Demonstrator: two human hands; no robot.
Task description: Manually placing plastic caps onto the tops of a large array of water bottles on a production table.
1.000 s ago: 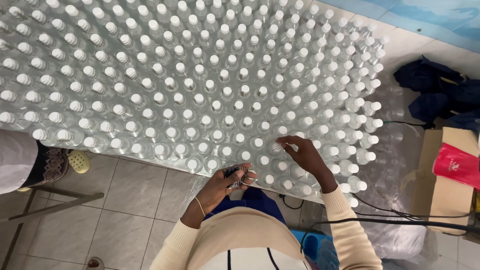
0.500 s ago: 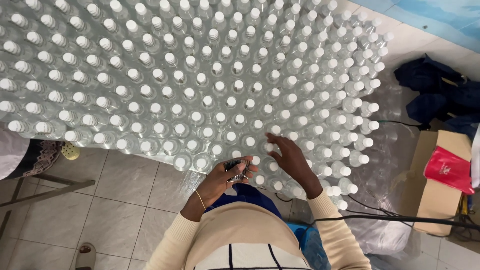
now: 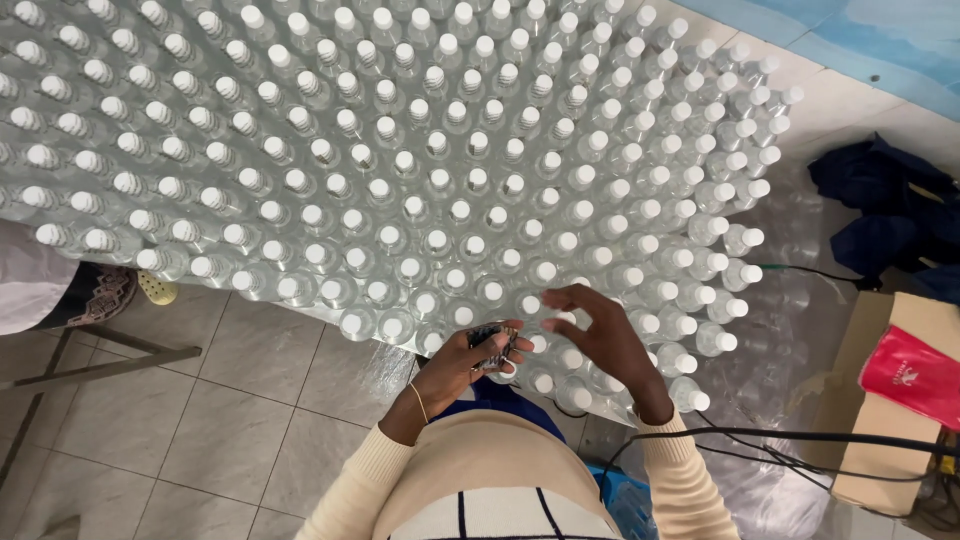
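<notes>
The left hand (image 3: pixel 462 362) is clamped on a small dark patterned object (image 3: pixel 490 345) at the near edge of the tabletop (image 3: pixel 335 325). The right hand (image 3: pixel 605 340), fingers spread apart, hovers over the white-capped clear bottles (image 3: pixel 430 200) just beside it.

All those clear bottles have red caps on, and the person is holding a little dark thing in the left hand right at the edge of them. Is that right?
Not quite. The head view shows the bottles have white caps, not red. The rest holds: the left hand grips a small dark thing at the near edge of the bottles, with the right hand spread over the caps beside it.
</notes>
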